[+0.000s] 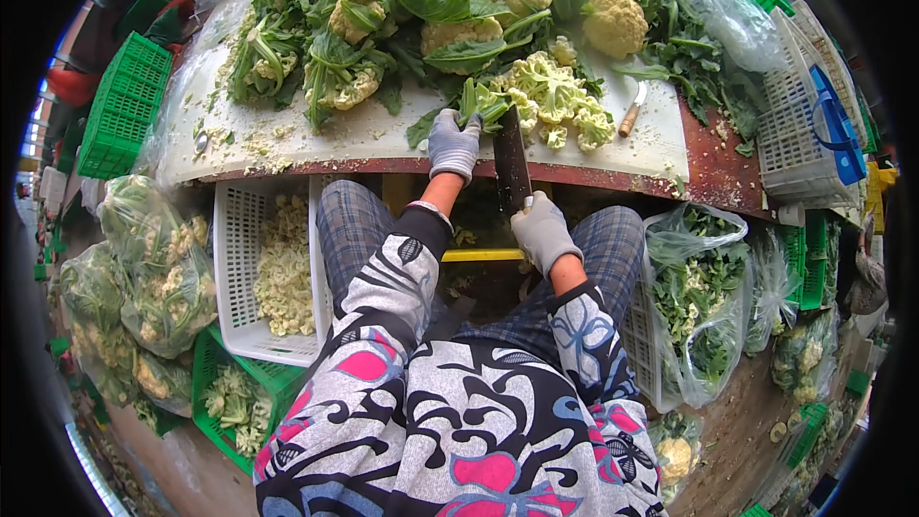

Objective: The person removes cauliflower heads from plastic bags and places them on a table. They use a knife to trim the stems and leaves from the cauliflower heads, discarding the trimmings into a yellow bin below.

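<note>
My left hand [454, 146], in a pale work glove, is closed on a leafy cauliflower stalk [486, 105] at the front of the white board. In my gloved right hand [547, 233] is the handle of a large dark cleaver [512, 165], whose blade points away from me over the table edge. The blade's far end is beside the stalk; whether it touches cannot be made out. Just right of it lies a pile of cut cauliflower florets [563, 101]. A small knife with a wooden handle [629, 120] rests on the board farther right.
Whole leafy cauliflowers [356, 19] heap up along the back of the board [278, 144]. A white crate [239, 258] with cut florets stands left of my legs; a bag of leaves [704, 278] is at the right. Green crates [124, 101] and bagged cauliflowers [168, 268] are at the left.
</note>
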The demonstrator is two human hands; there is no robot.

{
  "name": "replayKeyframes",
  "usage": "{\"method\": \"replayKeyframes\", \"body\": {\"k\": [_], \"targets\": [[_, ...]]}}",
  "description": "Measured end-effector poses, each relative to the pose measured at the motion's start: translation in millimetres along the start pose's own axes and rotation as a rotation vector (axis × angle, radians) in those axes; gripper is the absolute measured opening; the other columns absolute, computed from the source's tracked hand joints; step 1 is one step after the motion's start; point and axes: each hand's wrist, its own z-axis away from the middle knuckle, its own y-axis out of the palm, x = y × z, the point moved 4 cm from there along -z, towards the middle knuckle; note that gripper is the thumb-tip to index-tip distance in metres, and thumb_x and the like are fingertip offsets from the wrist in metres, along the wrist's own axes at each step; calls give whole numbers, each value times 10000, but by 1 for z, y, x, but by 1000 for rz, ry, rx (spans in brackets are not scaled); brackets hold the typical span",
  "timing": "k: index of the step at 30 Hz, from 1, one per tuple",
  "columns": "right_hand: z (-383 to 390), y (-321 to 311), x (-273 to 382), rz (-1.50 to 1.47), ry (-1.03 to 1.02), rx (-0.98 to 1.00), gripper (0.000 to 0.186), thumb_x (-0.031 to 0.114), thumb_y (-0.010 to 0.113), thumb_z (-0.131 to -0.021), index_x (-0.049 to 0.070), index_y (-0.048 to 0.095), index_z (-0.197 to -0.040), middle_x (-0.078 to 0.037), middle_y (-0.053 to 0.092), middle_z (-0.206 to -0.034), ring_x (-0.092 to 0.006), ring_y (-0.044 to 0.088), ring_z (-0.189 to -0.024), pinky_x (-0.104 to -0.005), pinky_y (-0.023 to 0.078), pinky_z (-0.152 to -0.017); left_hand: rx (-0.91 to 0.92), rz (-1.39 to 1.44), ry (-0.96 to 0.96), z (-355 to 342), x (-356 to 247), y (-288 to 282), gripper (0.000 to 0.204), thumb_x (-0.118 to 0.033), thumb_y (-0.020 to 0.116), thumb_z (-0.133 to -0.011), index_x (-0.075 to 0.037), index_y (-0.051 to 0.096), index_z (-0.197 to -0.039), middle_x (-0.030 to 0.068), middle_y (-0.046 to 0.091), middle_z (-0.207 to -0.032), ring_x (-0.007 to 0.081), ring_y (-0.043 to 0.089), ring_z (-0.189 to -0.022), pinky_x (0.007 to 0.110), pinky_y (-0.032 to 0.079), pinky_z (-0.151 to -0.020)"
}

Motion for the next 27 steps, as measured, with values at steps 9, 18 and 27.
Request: {"method": "replayKeyframes", "body": {"k": [9, 18, 27], "targets": [[23, 2, -25, -132, -110, -25, 262, 220, 613, -858, 50, 576, -1054, -235, 686, -941, -441, 647, -932, -481, 514, -809, -66, 342, -83, 3, 22, -17, 272, -208, 771, -866, -41, 559, -834, 18, 588, -668, 96, 538, -539, 276, 477, -511], [13, 5, -67, -393, -49, -186, 270, 193, 652, -848, 36, 584, -1057, -185, 677, -855, -357, 684, -833, -417, 519, -745, 80, 798, -314, 1, 16, -85, 202, -184, 704, -920, -25, 580, -935, 74, 659, -762, 152, 633, -534, 287, 556, -472], [15, -20, -85, -707, -89, -350, 206, 137, 677, -855, 33, 573, -1000, -87, 613, -711, -199, 621, -572, -340, 491, -533, -516, 236, -44, 20, 51, -285, 257, -207, 734, -894, -4, 602, -982, 62, 635, -897, 145, 617, -742, 300, 553, -668]]}}
